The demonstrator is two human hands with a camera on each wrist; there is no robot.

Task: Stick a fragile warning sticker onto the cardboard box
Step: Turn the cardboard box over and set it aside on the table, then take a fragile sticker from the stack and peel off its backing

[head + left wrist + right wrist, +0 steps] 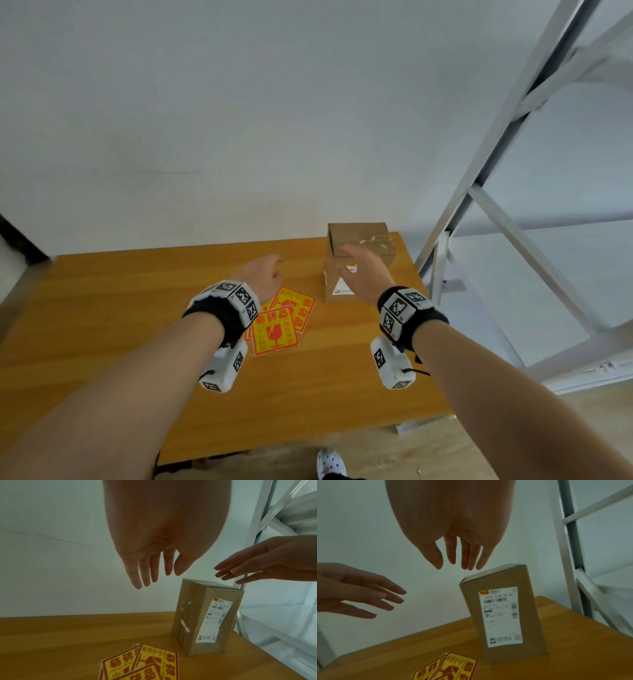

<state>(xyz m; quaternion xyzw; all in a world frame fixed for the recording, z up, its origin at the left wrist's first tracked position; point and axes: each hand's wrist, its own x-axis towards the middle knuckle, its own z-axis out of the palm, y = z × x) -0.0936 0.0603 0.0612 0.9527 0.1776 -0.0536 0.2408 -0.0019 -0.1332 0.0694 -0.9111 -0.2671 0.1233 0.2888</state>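
Observation:
A tall brown cardboard box (359,253) (204,616) (503,609) stands upright at the far right of the wooden table (102,325), with a white shipping label on its near face. Several yellow-and-red fragile stickers (281,320) (142,665) (448,669) lie overlapping on the table, left of the box. My right hand (359,270) (458,555) hovers over the box's near top edge, fingers straight, holding nothing. My left hand (267,274) (150,568) floats above the table beyond the stickers, fingers extended, empty.
A white metal shelf frame (507,192) rises just right of the table. A plain white wall stands behind the table's far edge. A white shoe (330,464) shows on the floor below the near edge.

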